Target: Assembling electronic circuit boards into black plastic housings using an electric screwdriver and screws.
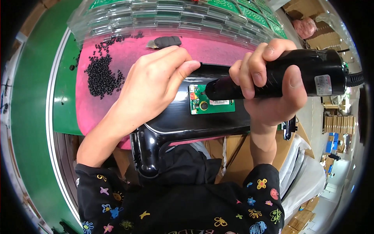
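A glossy black plastic housing (187, 125) lies in front of me, with a green circuit board (212, 109) in its middle. My right hand (269, 82) is wrapped round a black electric screwdriver (307, 72). The screwdriver lies almost level, its nose over the board's upper part; its bit is hidden. My left hand (156, 78) is closed in a pinch, thumb against forefinger, above the housing's far left rim. Whatever its fingertips hold, if anything, cannot be made out. A pile of small black screws (103, 76) lies to the left of that hand.
A pink mat (87, 113) covers the green bench (64, 97). Clear plastic trays (163, 23) with green boards stand along the far side. Before them lies a short blade with a dark wrapped handle (167, 42). A cable (354, 80) runs from the screwdriver's right end. Cardboard (249, 154) is below right.
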Tool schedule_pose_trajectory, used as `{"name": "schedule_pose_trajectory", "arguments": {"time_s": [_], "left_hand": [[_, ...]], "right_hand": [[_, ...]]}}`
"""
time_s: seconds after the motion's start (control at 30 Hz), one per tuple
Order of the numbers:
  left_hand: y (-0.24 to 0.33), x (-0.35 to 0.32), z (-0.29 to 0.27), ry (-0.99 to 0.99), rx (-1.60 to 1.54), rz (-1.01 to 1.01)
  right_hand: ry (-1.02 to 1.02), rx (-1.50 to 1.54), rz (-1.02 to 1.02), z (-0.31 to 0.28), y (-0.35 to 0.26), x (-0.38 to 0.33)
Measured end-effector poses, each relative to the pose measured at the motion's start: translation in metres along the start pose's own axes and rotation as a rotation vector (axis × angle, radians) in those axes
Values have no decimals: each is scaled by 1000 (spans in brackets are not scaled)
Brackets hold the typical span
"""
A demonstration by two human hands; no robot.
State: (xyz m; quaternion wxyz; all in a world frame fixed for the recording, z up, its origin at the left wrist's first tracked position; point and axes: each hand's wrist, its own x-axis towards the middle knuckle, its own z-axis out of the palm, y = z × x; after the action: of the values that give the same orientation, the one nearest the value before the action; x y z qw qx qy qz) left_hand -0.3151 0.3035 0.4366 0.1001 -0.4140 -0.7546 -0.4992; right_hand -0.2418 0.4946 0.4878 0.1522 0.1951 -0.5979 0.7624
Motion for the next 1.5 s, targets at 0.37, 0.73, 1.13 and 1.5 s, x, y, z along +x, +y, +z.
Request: {"name": "schedule_pose_trajectory", "arguments": {"time_s": [0.37, 0.73, 1.13, 1.5], "left_hand": [[-3, -4, 1, -16, 21, -44], [-8, -7, 0, -173, -15, -2], [-5, -8, -3, -226, -6, -55], [-1, -7, -8, -415, 43, -83]], "right_hand": [[10, 14, 8, 2, 9, 1], [-93, -136, 51, 7, 14, 10], [-219, -98, 116, 8, 16, 17], [-1, -322, -69, 20, -3, -6]]}}
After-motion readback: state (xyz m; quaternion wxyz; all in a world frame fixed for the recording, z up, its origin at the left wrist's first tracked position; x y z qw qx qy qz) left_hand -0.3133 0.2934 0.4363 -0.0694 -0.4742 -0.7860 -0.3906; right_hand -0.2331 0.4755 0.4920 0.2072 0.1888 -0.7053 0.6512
